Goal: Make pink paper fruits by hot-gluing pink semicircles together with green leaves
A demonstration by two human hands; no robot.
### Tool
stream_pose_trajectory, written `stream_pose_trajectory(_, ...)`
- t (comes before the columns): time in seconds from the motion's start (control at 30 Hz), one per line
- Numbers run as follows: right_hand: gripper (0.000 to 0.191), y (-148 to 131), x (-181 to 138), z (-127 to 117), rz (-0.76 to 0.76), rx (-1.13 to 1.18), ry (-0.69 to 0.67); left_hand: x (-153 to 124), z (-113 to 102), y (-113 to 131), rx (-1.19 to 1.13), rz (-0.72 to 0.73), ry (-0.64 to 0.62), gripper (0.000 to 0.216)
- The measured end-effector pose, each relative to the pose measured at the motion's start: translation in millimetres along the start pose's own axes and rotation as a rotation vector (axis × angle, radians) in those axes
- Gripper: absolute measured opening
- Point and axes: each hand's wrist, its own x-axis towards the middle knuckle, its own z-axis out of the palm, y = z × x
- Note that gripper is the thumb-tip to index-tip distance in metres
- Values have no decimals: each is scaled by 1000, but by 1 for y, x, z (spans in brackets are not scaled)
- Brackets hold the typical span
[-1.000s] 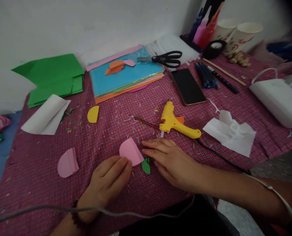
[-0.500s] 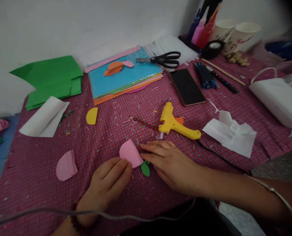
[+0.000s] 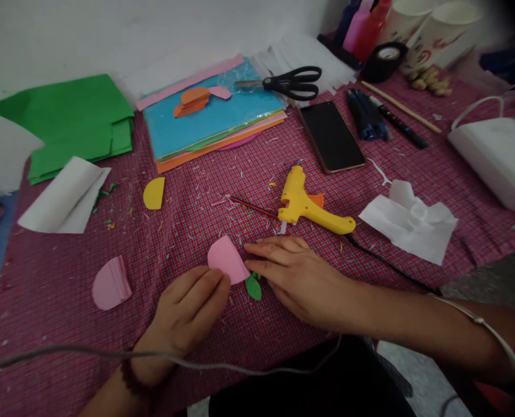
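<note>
A pink folded half-circle of paper (image 3: pixel 226 259) lies on the checked cloth between my hands. My left hand (image 3: pixel 192 310) is closed on its lower left edge, with the fingertips over the paper. At its right edge rests my right hand (image 3: pixel 298 278), fingers stretched out and fingertips touching or very near the fold; its thumb is hidden. A green paper leaf (image 3: pixel 253 287) lies just below the fold, between the two hands. Further left sits a stack of pink folded half-circles (image 3: pixel 111 284). Beyond my right hand lies a yellow glue gun (image 3: pixel 305 204) on its side.
Behind are green sheets (image 3: pixel 79 116), a stack of coloured paper (image 3: pixel 209 130), scissors (image 3: pixel 292 83) and a phone (image 3: pixel 332 138). A yellow half-circle (image 3: pixel 154 193) lies left, crumpled white paper (image 3: pixel 409 220) right. A grey cable (image 3: pixel 214 366) crosses low in front of my left wrist.
The view has shifted slightly, so everything on the table appears higher. Both hands keep nearly the same place at the pink paper, whose folded right edge looks less fanned out.
</note>
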Motion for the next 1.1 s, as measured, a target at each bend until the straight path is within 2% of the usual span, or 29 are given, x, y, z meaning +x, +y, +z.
stream_pose_trajectory(0.63, 39, -1, -1, -2, 9, 0, -17, 6, 1, 0, -21, 1, -55, 20)
stream_pose_trajectory(1.1, 40, -1, -1, -3, 5, 12, -9, 12, 2, 2, 30, 54, -11, 19)
